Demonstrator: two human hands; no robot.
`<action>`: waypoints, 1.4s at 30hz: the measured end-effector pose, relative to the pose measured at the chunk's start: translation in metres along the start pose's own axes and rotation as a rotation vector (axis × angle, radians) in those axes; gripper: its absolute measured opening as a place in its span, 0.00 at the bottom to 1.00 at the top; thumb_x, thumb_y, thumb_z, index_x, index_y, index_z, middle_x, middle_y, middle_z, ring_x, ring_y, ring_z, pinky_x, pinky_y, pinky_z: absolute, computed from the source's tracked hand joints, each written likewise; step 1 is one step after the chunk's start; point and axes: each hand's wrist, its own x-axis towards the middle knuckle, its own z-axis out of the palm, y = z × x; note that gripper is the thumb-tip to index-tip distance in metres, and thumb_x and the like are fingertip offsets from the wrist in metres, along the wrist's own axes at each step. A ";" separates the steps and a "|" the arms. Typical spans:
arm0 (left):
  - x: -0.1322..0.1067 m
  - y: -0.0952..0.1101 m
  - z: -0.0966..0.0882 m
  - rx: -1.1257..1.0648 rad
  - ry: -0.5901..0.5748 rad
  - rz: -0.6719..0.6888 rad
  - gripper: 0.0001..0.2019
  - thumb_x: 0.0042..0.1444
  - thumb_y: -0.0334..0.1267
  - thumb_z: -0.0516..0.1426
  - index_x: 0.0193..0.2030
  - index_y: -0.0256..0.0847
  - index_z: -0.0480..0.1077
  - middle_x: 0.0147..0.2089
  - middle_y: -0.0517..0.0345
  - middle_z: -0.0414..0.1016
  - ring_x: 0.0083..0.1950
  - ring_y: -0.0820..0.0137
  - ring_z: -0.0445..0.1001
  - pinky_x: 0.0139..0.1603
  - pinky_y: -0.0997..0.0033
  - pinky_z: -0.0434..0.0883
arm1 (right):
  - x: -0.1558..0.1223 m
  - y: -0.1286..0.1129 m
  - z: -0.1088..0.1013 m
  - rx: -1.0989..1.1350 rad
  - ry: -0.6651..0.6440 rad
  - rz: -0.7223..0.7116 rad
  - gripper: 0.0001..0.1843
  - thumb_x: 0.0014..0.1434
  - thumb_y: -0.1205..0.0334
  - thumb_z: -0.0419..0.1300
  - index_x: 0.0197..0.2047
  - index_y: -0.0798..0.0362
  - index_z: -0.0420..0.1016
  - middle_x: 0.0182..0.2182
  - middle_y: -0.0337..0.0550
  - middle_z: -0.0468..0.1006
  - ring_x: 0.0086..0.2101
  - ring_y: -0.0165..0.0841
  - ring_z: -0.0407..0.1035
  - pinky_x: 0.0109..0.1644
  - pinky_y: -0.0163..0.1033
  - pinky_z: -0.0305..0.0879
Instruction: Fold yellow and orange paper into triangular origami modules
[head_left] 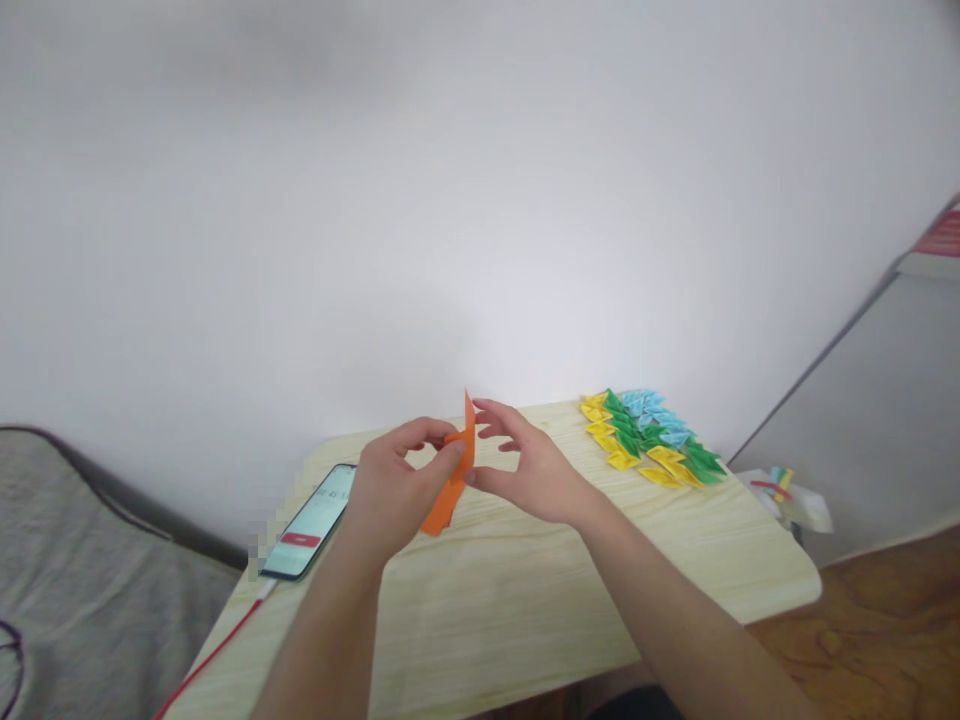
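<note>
An orange paper strip (454, 488) stands nearly upright above the light wooden table (525, 600), held between both hands. My left hand (394, 485) pinches its left side with thumb and forefinger. My right hand (525, 460) grips its right edge, thumb low and fingers curled near the top. The lower end of the paper hangs down toward the tabletop.
A phone (311, 520) with a lit screen lies at the table's left, a red cable (217, 650) running from it. Rows of folded yellow, green and blue paper pieces (649, 440) lie at the far right. Grey fabric (90, 580) is at left; a small bag (787, 495) sits beyond the right edge.
</note>
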 end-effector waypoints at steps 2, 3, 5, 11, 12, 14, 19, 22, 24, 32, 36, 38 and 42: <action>0.014 0.013 -0.001 -0.077 -0.030 0.044 0.08 0.59 0.43 0.61 0.37 0.44 0.81 0.36 0.60 0.83 0.39 0.65 0.79 0.45 0.66 0.73 | 0.006 -0.009 -0.011 0.057 0.008 -0.009 0.46 0.54 0.59 0.75 0.72 0.34 0.63 0.64 0.45 0.74 0.61 0.44 0.70 0.62 0.56 0.67; 0.021 0.019 0.000 -0.132 -0.044 0.062 0.08 0.59 0.43 0.62 0.37 0.44 0.81 0.36 0.60 0.84 0.39 0.65 0.79 0.45 0.66 0.73 | 0.009 -0.013 -0.017 0.089 0.009 -0.011 0.45 0.54 0.59 0.75 0.71 0.35 0.63 0.64 0.45 0.75 0.62 0.45 0.70 0.64 0.57 0.66; 0.034 0.030 0.001 -0.239 -0.066 0.087 0.07 0.59 0.43 0.63 0.38 0.44 0.82 0.36 0.59 0.84 0.40 0.65 0.78 0.46 0.65 0.72 | 0.017 -0.020 -0.027 0.174 0.008 -0.001 0.42 0.55 0.60 0.75 0.70 0.37 0.66 0.63 0.45 0.76 0.61 0.45 0.71 0.63 0.57 0.67; 0.064 0.049 0.007 -0.374 -0.022 0.163 0.03 0.58 0.41 0.65 0.37 0.47 0.82 0.35 0.61 0.80 0.40 0.65 0.74 0.45 0.62 0.67 | 0.040 -0.026 -0.046 0.461 0.030 -0.007 0.29 0.57 0.57 0.74 0.61 0.44 0.75 0.51 0.45 0.84 0.48 0.42 0.79 0.56 0.52 0.75; 0.067 0.049 0.009 -0.390 0.000 0.186 0.03 0.58 0.40 0.66 0.36 0.47 0.81 0.35 0.60 0.78 0.41 0.65 0.73 0.45 0.62 0.67 | 0.044 -0.026 -0.047 0.474 0.044 -0.019 0.27 0.57 0.57 0.74 0.60 0.45 0.76 0.50 0.44 0.84 0.49 0.41 0.78 0.56 0.51 0.74; 0.073 0.049 0.012 -0.419 0.045 0.222 0.02 0.57 0.39 0.66 0.36 0.47 0.80 0.36 0.60 0.75 0.41 0.65 0.72 0.45 0.62 0.67 | 0.050 -0.026 -0.048 0.484 0.080 -0.034 0.24 0.58 0.58 0.74 0.57 0.46 0.78 0.49 0.44 0.84 0.49 0.40 0.78 0.56 0.48 0.73; 0.080 0.042 0.024 -0.434 0.161 0.256 0.02 0.57 0.37 0.66 0.37 0.49 0.80 0.37 0.59 0.72 0.42 0.66 0.70 0.46 0.63 0.68 | 0.060 -0.026 -0.046 0.460 0.116 -0.008 0.18 0.59 0.57 0.72 0.52 0.48 0.81 0.43 0.42 0.85 0.37 0.34 0.75 0.42 0.40 0.71; 0.081 0.038 0.030 -0.413 0.226 0.264 0.04 0.57 0.36 0.66 0.39 0.50 0.81 0.39 0.59 0.72 0.43 0.65 0.70 0.45 0.63 0.69 | 0.063 -0.025 -0.046 0.453 0.113 0.002 0.17 0.59 0.56 0.72 0.51 0.48 0.81 0.40 0.42 0.84 0.34 0.34 0.73 0.39 0.40 0.69; 0.082 0.037 0.032 -0.401 0.254 0.257 0.04 0.58 0.37 0.66 0.40 0.50 0.81 0.40 0.58 0.73 0.43 0.65 0.70 0.45 0.63 0.69 | 0.064 -0.024 -0.046 0.455 0.114 0.004 0.17 0.59 0.56 0.72 0.51 0.48 0.81 0.40 0.42 0.84 0.33 0.34 0.72 0.37 0.40 0.68; 0.081 0.030 0.030 -0.521 0.176 0.208 0.04 0.61 0.40 0.64 0.41 0.47 0.79 0.40 0.58 0.80 0.41 0.65 0.76 0.43 0.62 0.72 | 0.068 -0.020 -0.048 0.427 0.116 -0.027 0.17 0.60 0.54 0.71 0.51 0.47 0.81 0.36 0.42 0.82 0.32 0.34 0.72 0.34 0.40 0.71; 0.079 0.027 0.025 -0.592 0.110 0.137 0.04 0.59 0.41 0.65 0.40 0.47 0.79 0.36 0.59 0.80 0.36 0.66 0.75 0.36 0.65 0.72 | 0.066 -0.018 -0.052 0.430 0.081 0.003 0.13 0.62 0.52 0.70 0.48 0.47 0.84 0.36 0.42 0.83 0.32 0.34 0.73 0.34 0.39 0.72; 0.079 0.026 0.022 -0.575 0.073 0.126 0.03 0.59 0.41 0.65 0.39 0.47 0.79 0.36 0.58 0.80 0.35 0.67 0.75 0.34 0.66 0.71 | 0.064 -0.020 -0.054 0.402 0.048 0.027 0.11 0.62 0.54 0.71 0.45 0.48 0.85 0.34 0.41 0.84 0.32 0.34 0.74 0.36 0.39 0.71; 0.079 0.026 0.016 -0.504 0.012 0.144 0.03 0.58 0.40 0.65 0.38 0.46 0.79 0.36 0.57 0.81 0.37 0.66 0.76 0.37 0.65 0.73 | 0.060 -0.025 -0.058 0.324 -0.040 0.061 0.08 0.62 0.56 0.70 0.43 0.49 0.85 0.34 0.41 0.84 0.34 0.35 0.74 0.40 0.40 0.70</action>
